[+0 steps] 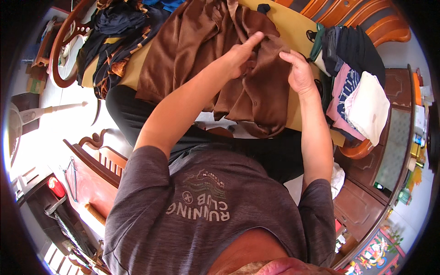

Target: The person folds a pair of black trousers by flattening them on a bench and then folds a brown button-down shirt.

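Observation:
A brown satin-like garment [185,58] with a small button lies spread over the yellow tabletop [295,20], its lower edge hanging over the front towards my lap. My left hand [242,56] is at the middle of the cloth, thumb stretched out and the other fingers curled at a fold. On the right, my right hand [298,70] is at the garment's side edge, its thumb and fingers around the raised cloth; part of its fingers is hidden.
Dark clothes with an orange pattern [118,41] lie at the table's left. Folded clothes [357,51] and a white folded cloth [367,103] are stacked at the right. Wooden chairs [385,29] stand around, and a fan [13,120] is at the far left.

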Available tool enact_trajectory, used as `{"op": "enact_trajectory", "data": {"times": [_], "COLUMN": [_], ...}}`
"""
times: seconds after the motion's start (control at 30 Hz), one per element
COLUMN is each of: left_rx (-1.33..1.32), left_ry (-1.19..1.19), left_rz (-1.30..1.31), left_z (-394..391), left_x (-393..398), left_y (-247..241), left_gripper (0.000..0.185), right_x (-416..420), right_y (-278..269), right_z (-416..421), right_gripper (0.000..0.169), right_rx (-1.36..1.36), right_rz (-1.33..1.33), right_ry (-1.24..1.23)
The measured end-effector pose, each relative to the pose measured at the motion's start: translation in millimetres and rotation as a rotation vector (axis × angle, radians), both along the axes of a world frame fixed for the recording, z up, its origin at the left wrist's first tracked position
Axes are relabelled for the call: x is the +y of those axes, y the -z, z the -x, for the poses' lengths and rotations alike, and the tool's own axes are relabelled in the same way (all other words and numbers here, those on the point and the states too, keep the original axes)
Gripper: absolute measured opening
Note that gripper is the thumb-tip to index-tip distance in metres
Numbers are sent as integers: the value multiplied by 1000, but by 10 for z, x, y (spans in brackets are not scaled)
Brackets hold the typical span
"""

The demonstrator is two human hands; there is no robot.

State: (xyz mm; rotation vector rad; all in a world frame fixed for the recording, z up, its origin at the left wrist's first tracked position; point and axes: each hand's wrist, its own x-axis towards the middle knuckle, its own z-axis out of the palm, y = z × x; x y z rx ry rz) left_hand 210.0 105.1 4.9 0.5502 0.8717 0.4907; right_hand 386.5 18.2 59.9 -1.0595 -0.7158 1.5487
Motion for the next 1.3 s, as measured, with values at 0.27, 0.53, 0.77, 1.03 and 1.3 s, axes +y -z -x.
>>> {"op": "enact_trajectory", "data": {"times": [0.27,0.53,0.77,1.03,1.3], "left_rx": [29,-123,-609,-706,-959], "left_ry": [23,131,259,334,620], "left_rz": [-880,-1199,-975,-922,-1120], "left_z": [-205,-328,-337,-362,-383], "left_x": [-52,-396,-663,-1090,-1920], "left_y": [-620,-929,-1306,-1666,-2112], "left_gripper": [28,22,23,30,35], "right_x": [64,400,37,-183,-290], "right_y": [290,422,452,416,352], "right_z": [-142,-247,-324,-377,-405], "right_gripper": [39,45,44,44,44], "right_rx": [268,-93,-232,-378,-466], "right_rz": [159,349,309,285,240], "right_ry": [152,94,120,147,161]}}
